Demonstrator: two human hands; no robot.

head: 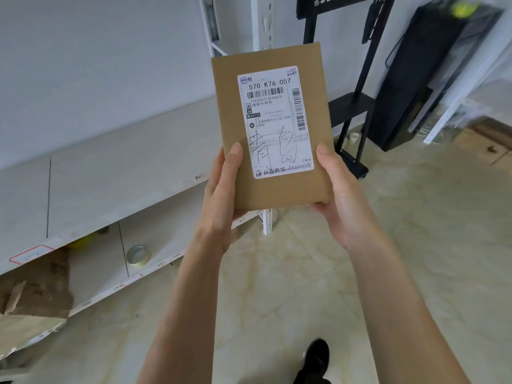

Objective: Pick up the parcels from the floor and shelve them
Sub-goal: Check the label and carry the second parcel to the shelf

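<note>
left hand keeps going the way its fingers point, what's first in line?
Probably the white metal shelf upright behind the flat brown cardboard parcel the left hand holds. Depth is unclear, so it may pass beside it toward the wall.

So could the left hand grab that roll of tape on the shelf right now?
Probably not yet: the left hand is busy gripping the parcel with the right hand. The tape roll lies unblocked, lower left.

Two bare forearms, no sleeves, left hand (221, 189) and right hand (340, 195) ungloved — one black shoe (315, 361).
</note>
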